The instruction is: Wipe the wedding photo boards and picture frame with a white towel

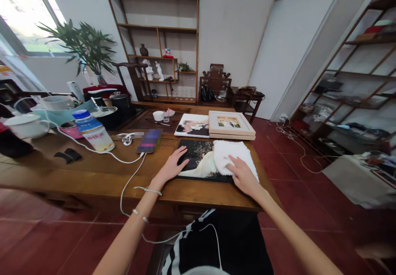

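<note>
A dark photo panel (196,151), printed with a pale flowing gown, lies flat near the table's front right edge. My left hand (173,164) rests on its left side, fingers spread and holding nothing. A folded white towel (227,149) covers the panel's right part and reaches past its right edge. On this towel presses my right hand (243,175), its index finger stretched forward and the other fingers bent into the cloth. What the towel covers is hidden.
Behind the panel lie a photo board (201,131) and stacked framed pictures (247,128). A phone (149,141) with a white cable (123,188), a blue-capped bottle (93,130) and a white enamel pot (26,125) stand left on the wooden table (102,178).
</note>
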`<state>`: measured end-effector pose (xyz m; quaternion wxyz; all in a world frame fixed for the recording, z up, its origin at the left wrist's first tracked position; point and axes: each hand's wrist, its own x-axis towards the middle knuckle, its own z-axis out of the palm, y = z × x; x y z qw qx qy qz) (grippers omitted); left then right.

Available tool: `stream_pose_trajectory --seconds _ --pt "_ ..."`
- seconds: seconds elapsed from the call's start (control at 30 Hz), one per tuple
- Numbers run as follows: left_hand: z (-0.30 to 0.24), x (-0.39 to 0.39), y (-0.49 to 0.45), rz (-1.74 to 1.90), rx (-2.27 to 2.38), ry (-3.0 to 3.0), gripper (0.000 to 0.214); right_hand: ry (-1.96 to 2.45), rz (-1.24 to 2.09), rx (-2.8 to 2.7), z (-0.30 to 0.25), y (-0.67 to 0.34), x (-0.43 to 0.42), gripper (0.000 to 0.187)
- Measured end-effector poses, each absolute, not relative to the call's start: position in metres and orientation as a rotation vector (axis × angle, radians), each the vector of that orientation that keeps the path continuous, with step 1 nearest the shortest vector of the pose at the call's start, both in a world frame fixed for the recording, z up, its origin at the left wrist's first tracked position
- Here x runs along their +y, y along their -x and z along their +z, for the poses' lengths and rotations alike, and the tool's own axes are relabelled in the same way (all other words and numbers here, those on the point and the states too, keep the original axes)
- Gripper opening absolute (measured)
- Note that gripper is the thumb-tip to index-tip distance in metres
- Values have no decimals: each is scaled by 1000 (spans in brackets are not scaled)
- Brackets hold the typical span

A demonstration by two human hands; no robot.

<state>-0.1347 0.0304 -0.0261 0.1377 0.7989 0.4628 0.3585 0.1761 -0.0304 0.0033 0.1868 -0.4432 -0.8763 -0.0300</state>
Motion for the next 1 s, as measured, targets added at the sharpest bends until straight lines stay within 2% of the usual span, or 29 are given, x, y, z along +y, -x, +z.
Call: stream_pose_trajectory --seconds 0.2,0.47,0.57,0.87,1.0 --pt "-27 30 135 1009 1350 -2302 44 1123 31 -2641 20 -163 -80 57" --pt "-33 33 138 994 1345 -2301 43 1365 -151 -2515 10 -176 18 59" --pt "-33 33 137 1016 1349 -2300 42 1422 -197 -2466 5 -176 28 60" --pt "-34 32 135 1022 1353 -2315 43 1195 -114 -2598 9 -169 -75 50" --pt "-35 33 136 1016 1347 -2329 43 1168 -106 -2647 13 -174 -63 53"
